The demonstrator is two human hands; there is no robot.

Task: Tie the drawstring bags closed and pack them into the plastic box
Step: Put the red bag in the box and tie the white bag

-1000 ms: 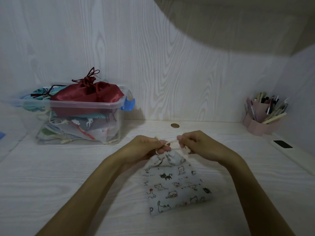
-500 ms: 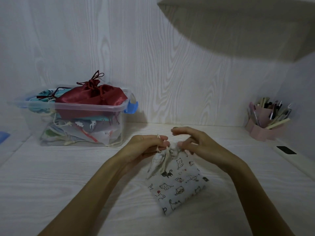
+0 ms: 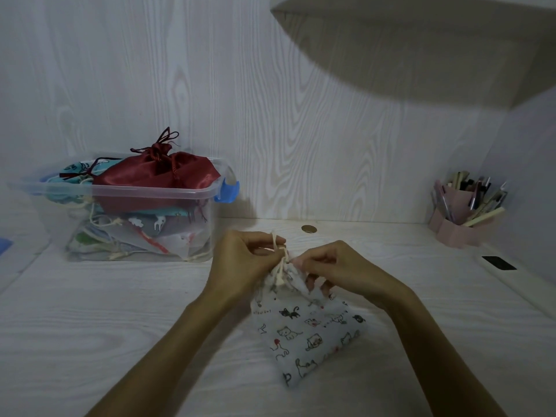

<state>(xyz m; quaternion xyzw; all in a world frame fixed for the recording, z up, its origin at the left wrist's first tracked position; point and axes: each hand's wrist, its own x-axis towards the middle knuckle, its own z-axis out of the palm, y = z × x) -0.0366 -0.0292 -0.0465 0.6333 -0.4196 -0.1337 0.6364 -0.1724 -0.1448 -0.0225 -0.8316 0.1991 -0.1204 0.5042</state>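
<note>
- Since half a second ago my right hand (image 3: 337, 267) has dropped in against the neck of the cat-print bag (image 3: 304, 329), where before its fingers were spread above it; the bag itself has barely shifted on the tabletop (image 3: 90, 326).
- Left hand (image 3: 243, 260) sits at the bag's gathered mouth, its fingers curled around the cream drawstring (image 3: 281, 263); one loop of cord stands up over the knuckles and another strand hangs down across the neck.
- Right hand's thumb and forefinger pinch in at the same gathered spot, touching the cord and the fabric; the other fingers curl under, against the bag's upper right shoulder. I cannot tell exactly which strand this hand has.
- Both hands meet at the neck, almost touching each other.
- Cat-print bag lies flat near the middle of the tabletop, toward the front edge, its neck lifted slightly and pointing at the back wall, its bottom corner angled toward me.
- Clear plastic box (image 3: 135, 194) stands at the back left of the tabletop, well apart from the bag, lid off, a blue latch (image 3: 228, 191) on its right end.
- Inside it a heap of tied bags reaches the rim; a dark red satin bag (image 3: 159, 173) sits on top, its cords poking above the rim.
- Pink pen holder (image 3: 463, 218) stands at the back right corner, full of pens.
- Small round brass-coloured disc (image 3: 309, 229) lies near the back edge, just beyond my hands.
</note>
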